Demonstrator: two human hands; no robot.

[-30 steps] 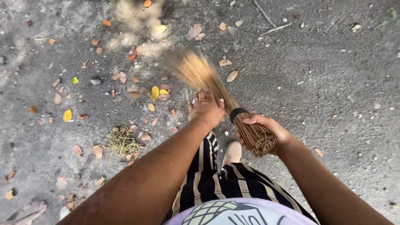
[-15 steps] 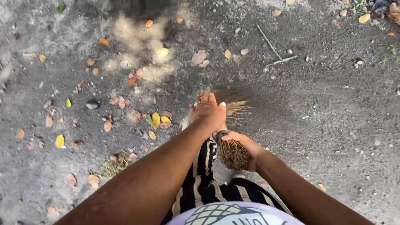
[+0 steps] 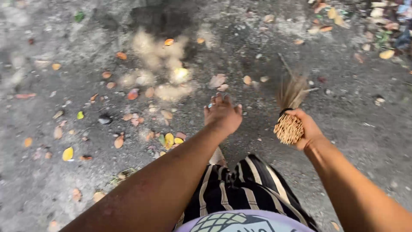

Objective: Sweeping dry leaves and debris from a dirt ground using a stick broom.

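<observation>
**Broom in the right grip, bristles pointing away over the ground**

The right hand [image 3: 305, 129] is clenched around the bound end of a stick broom [image 3: 290, 115], just behind its dark band; the cut butt of the bundle faces the camera and the long axis runs from the grip forward and slightly up-frame, so the blurred bristle tips fan out beyond the fist, over the grey ground [image 3: 356, 116]. The left hand [image 3: 222, 115] is released, fingers spread and empty, hanging just beside the broom to its left but apart from it; the right hand alone carries it. Further out to the left, past the free hand, lie scattered fallen leaves [image 3: 167, 139] and a pale puff of dust [image 3: 163, 73]. Below the arms shows a black striped garment [image 3: 240, 189]
</observation>
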